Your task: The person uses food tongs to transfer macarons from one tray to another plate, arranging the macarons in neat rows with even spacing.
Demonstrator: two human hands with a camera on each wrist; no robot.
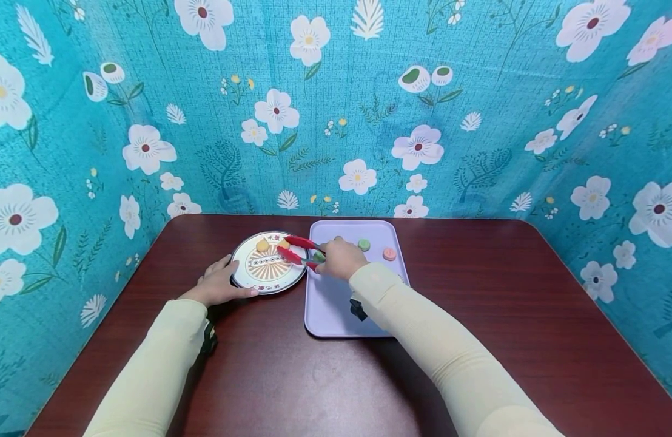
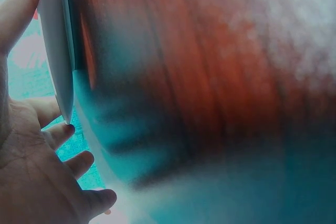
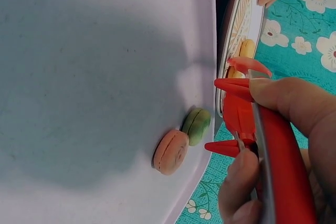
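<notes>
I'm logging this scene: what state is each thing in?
Plate: face up, left hand at its rim.
Tongs: gripped in the right hand, tips over the plate, parted.
Two yellow macarons: on the plate; unclear whether pinched.
Tray: flat on the table.
Pink macaron: on the tray.
Green macaron beside it: also on the tray.

- One plate (image 1: 285, 281), left of centre in the head view
- One tray (image 1: 330, 303), at centre
- One pair of tongs (image 3: 289, 166)
- Two yellow macarons (image 1: 262, 246)
- One pink macaron (image 1: 389, 254)
- One clear green macaron (image 1: 364, 244), plus one half-hidden green patch (image 1: 318, 257), unclear
- Two hands: left hand (image 1: 218, 285), right hand (image 1: 340, 259)
</notes>
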